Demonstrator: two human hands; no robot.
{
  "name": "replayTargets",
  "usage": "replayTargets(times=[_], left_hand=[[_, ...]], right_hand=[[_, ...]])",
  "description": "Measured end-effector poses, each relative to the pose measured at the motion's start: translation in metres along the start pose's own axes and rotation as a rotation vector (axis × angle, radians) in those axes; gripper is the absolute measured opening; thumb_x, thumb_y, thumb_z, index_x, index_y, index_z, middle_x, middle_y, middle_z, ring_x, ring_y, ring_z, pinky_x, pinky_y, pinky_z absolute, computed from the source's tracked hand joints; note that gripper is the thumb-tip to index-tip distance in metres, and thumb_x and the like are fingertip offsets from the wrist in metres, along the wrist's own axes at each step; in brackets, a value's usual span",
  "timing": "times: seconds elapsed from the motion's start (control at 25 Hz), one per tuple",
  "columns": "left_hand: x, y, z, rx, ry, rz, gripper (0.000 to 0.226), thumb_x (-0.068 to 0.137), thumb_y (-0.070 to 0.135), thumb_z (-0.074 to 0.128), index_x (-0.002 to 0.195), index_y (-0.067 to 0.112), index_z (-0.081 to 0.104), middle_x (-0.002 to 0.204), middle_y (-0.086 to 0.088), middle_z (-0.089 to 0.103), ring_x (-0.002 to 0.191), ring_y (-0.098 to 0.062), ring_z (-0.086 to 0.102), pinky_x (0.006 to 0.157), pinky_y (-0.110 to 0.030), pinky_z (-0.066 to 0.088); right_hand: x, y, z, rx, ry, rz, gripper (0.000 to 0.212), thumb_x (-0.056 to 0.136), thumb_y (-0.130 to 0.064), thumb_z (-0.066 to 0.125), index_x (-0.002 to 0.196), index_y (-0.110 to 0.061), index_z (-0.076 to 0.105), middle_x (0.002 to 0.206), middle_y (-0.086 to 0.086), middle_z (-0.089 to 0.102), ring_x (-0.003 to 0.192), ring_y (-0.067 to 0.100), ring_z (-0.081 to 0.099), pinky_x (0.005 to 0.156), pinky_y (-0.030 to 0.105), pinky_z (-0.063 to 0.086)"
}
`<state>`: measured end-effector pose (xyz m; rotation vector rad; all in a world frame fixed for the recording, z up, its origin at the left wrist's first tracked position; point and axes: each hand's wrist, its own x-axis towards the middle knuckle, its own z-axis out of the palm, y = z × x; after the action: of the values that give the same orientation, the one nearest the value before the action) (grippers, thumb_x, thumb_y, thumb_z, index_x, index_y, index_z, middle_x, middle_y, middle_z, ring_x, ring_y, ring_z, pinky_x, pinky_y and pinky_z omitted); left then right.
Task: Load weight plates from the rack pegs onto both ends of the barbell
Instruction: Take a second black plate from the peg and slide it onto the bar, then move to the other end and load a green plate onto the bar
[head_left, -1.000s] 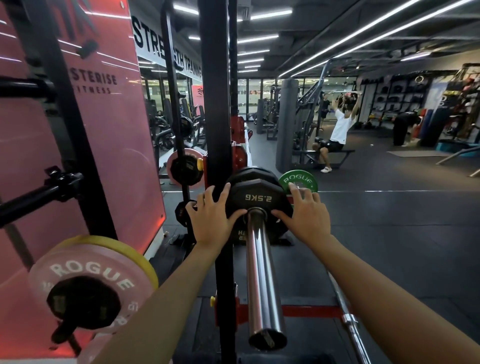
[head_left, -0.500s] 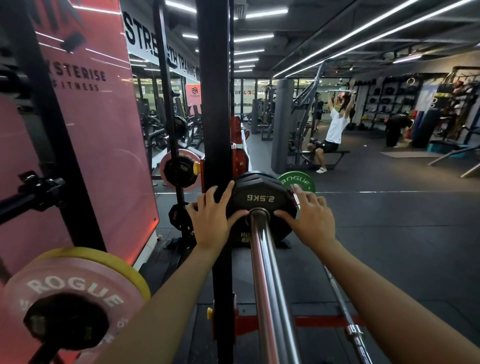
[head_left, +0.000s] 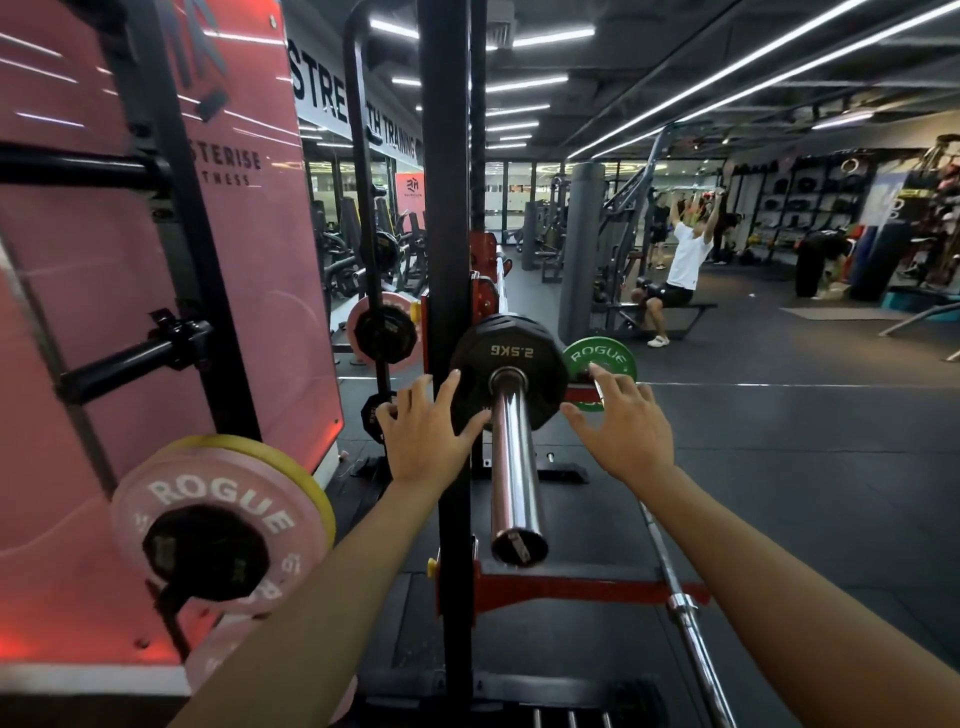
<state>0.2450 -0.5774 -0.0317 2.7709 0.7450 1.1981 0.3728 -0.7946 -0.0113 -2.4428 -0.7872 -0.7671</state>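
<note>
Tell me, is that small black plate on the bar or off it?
On: the black plate sits threaded on the chrome bar sleeve, which passes through its centre hole.

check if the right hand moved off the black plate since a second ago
Yes. The right hand has come back off the black plate, toward the sleeve's near end; a gap now shows between them.

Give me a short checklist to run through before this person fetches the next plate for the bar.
1. 2.5 kg plate seated on the barbell sleeve: ok, far up the sleeve.
2. Left hand off the plate: not ok, thumb and fingers touch its rim.
3. Right hand free: ok, open beside the plate.
4. Sleeve room for more plates: ok, bare chrome remains.
5. Plates left on pegs: ok, pink Rogue plate hangs nearby.
6. Collar fitted: cannot tell.
</note>
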Motion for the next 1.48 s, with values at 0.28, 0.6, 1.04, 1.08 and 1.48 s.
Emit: replayTargets(times=[0.28,0.6,1.04,1.08,1.48], left_hand=[[-0.088,0.000,-0.073,0.039,0.005,-0.022,0.066,0.090,0.072,0.041,0.142,0.030,0.048,0.135,-0.003,0.050,0.121,-0.025,0.047,0.096,-0.046,0.038],[-0.140,-0.059,-0.146,0.028,0.051,-0.112,0.065,0.089,0.071,0.043,0.141,0.032,0.047,0.138,-0.003,0.049,0.125,-0.027,0.044,0.098,-0.051,0.037],[-0.250,-0.319,-0.361,0.349,0.187,-0.367,0.061,0.090,0.064,0.044,0.139,0.028,0.051,0.135,-0.007,0.055,0.118,-0.032,0.052,0.094,-0.049,0.039],[-0.259,-0.337,-0.378,0.363,0.183,-0.399,0.062,0.090,0.065,0.042,0.139,0.029,0.051,0.135,-0.007,0.054,0.119,-0.031,0.051,0.095,-0.049,0.038],[-0.281,-0.430,-0.405,0.389,0.173,-0.490,0.063,0.092,0.069,0.034,0.141,0.030,0.044,0.138,-0.004,0.050,0.125,-0.027,0.043,0.098,-0.050,0.034]], right_hand=[[-0.079,-0.039,-0.053,0.091,-0.052,-0.041,0.066,0.091,-0.061,0.044,0.144,-0.024,0.035,0.138,0.004,0.050,0.125,0.030,0.043,0.089,0.043,0.048],[-0.124,-0.134,-0.086,0.082,-0.010,-0.202,0.066,0.090,-0.061,0.043,0.143,-0.021,0.040,0.132,0.004,0.056,0.118,0.030,0.049,0.095,0.044,0.045],[-0.212,-0.457,-0.060,0.303,-0.141,-0.492,0.063,0.091,-0.058,0.047,0.140,-0.017,0.045,0.132,0.007,0.055,0.121,0.033,0.047,0.094,0.045,0.042],[-0.222,-0.481,-0.057,0.315,-0.147,-0.516,0.063,0.091,-0.058,0.047,0.138,-0.016,0.046,0.131,0.008,0.056,0.120,0.033,0.047,0.094,0.045,0.042],[-0.240,-0.600,-0.036,0.430,-0.162,-0.613,0.061,0.093,-0.053,0.050,0.138,-0.013,0.045,0.136,0.009,0.053,0.120,0.033,0.047,0.096,0.045,0.042]])
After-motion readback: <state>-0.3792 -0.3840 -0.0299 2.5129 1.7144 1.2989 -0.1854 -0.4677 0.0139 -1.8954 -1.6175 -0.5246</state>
